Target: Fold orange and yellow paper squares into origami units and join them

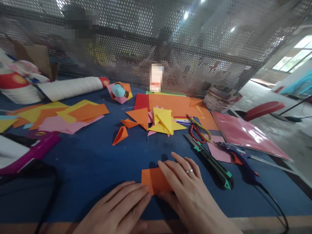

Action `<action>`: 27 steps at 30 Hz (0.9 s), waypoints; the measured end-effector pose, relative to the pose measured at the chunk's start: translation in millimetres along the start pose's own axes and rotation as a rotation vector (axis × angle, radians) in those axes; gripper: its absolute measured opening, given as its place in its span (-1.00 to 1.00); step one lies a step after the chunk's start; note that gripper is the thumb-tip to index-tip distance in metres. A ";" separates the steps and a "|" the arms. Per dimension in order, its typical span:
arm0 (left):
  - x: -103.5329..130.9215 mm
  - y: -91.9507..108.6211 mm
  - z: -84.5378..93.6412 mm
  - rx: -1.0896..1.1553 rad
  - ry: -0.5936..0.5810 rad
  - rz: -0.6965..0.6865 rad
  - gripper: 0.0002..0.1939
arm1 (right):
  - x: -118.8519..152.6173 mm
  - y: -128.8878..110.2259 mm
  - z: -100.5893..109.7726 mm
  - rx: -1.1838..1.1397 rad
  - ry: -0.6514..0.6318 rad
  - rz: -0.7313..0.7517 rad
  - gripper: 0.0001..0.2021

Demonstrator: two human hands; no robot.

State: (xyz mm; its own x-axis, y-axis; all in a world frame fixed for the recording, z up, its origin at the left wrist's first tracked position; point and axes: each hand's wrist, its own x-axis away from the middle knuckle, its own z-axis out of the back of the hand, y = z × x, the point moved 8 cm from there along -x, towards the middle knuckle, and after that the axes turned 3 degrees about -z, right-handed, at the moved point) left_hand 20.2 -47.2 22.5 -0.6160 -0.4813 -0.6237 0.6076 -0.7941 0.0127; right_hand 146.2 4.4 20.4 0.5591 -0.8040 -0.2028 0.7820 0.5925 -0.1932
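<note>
So both hands are down on one small piece of orange paper [153, 178], lying on the desk [85, 159] right near the front edge. The left hand [119, 204] has its fingers close together, tips just touching the paper's lower left corner. Can't tell if its thumb is pinching anything. The right hand [187, 185] covers the paper's right end, its fingers a bit spread over the top, with the thumb by the lower edge; can't tell whether that's a real pinch or just pressing. There's a ring [189, 171] on one of those fingers. The paper's upper left part pokes out bare between the two hands.

Going outward, a small folded orange cone [120, 135] sits beyond the hands, near a heap of folded yellow paper [163, 120]. Off to the right you've got scissors [198, 133] with red and yellow loops, a black and green box cutter [212, 161] and a dark blue glue gun [243, 161] partly over a pink sheet [220, 151].

Over on the left there's a purple and white gadget [45, 146], then loose colored sheets [73, 118], and a long stack of paper cups [75, 87] lying on its side. Behind everything stands a metal mesh screen [136, 55].
</note>
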 end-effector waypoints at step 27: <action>14.9 -31.9 -6.9 0.122 -0.060 0.384 -0.55 | -11.3 11.5 10.3 -0.069 -0.066 -0.066 -0.48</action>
State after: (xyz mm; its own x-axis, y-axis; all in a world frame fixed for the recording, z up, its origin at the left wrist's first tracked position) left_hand -5.0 -26.4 7.4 -0.3864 -0.7692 -0.5089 0.7376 -0.5890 0.3303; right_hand 151.7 19.7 30.4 0.5257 -0.8415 -0.1245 0.7982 0.5386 -0.2700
